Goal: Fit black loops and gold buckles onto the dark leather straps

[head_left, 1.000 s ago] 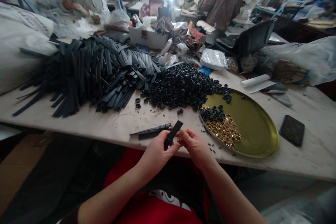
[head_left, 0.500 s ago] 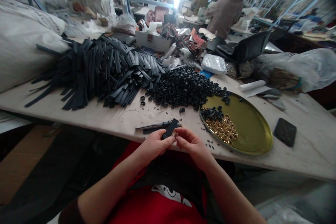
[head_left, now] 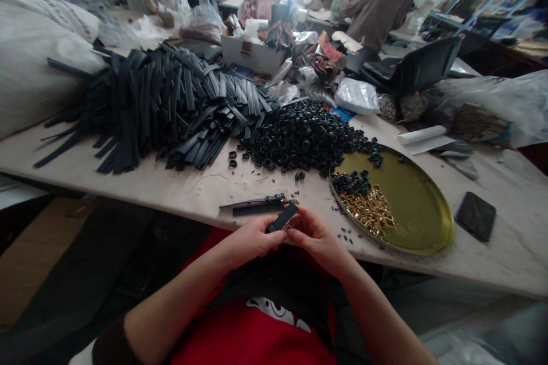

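Observation:
At the table's front edge, my left hand is closed on a short black strap that slants up to the right. My right hand pinches a small gold buckle against the strap's underside; fingers partly hide it. Just beyond them lie finished-looking black straps with gold buckles at their right end. To the right, a round gold-coloured tray holds a heap of gold buckles and some black loops.
Behind my hands are a big pile of black strips and a mound of black loops. A dark phone lies right of the tray. Farther back stand a white box and plastic-wrapped bundles. Two people work across the table.
The strap has turned to a lower slant, and my right fingers have moved up along its far end. My view has shifted slightly. Across the table, a person's hand has risen.

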`<state>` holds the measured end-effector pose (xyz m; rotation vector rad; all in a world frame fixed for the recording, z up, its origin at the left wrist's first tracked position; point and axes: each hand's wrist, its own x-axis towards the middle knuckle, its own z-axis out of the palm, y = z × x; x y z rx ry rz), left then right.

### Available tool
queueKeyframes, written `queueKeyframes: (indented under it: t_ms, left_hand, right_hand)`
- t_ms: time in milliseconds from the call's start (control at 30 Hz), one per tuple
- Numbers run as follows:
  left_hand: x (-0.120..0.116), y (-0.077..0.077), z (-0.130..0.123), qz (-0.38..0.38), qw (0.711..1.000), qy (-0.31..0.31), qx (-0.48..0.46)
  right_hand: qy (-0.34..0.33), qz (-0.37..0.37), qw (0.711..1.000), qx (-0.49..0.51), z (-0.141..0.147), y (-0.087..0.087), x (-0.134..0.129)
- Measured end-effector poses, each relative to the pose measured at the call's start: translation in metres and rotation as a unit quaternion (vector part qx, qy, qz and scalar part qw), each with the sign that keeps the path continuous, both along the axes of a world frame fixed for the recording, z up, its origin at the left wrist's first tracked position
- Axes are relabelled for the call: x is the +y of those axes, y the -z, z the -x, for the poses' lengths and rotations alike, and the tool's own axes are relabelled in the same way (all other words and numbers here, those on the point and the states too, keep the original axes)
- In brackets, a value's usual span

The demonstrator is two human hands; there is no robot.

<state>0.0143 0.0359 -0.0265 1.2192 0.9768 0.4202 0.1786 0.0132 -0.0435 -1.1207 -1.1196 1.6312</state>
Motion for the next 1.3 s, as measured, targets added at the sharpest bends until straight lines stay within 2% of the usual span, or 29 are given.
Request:
queueKeyframes:
  t_ms: [100, 200, 267, 367, 567, 733, 800, 900, 1000, 1100, 1300]
  left_hand:
    - [0.003, 0.002, 0.004, 0.020, 1.000, -0.022, 0.002]
    - [0.003, 0.002, 0.010, -0.060, 0.995, -0.042, 0.067]
    - [0.003, 0.001, 0.012, -0.128, 0.985, -0.016, 0.111]
    - [0.002, -0.004, 0.009, -0.184, 0.974, 0.028, 0.132]
    - [0.004, -0.003, 0.002, -0.214, 0.965, 0.062, 0.137]
    - [0.004, -0.002, 0.007, -0.267, 0.944, 0.063, 0.182]
    - [0.002, -0.003, 0.007, -0.249, 0.954, 0.049, 0.163]
    - [-0.002, -0.002, 0.006, -0.171, 0.978, 0.017, 0.115]
    - [-0.007, 0.002, 0.006, -0.082, 0.994, -0.020, 0.076]
    - [-0.011, 0.006, 0.008, -0.047, 0.997, -0.035, 0.049]
    - [-0.016, 0.006, 0.004, 0.017, 0.999, -0.044, 0.008]
  right_hand:
    - [0.063, 0.060, 0.995, 0.057, -0.001, 0.003, 0.005]
    - [0.156, 0.136, 0.968, 0.143, 0.002, 0.004, 0.012]
    - [0.191, 0.186, 0.941, 0.207, 0.006, 0.004, 0.014]
    - [0.194, 0.221, 0.925, 0.241, 0.015, 0.006, 0.013]
    - [0.229, 0.183, 0.930, 0.222, 0.016, 0.011, 0.007]
    - [0.198, 0.219, 0.926, 0.234, 0.014, 0.013, 0.005]
    - [0.182, 0.191, 0.942, 0.205, 0.018, 0.012, 0.002]
    - [0.165, 0.097, 0.977, 0.098, 0.027, 0.009, -0.006]
    - [0.160, 0.024, 0.987, 0.013, 0.031, 0.005, -0.014]
    - [0.148, 0.030, 0.988, 0.005, 0.028, 0.003, -0.017]
    - [0.113, 0.101, 0.985, 0.085, 0.024, 0.003, -0.016]
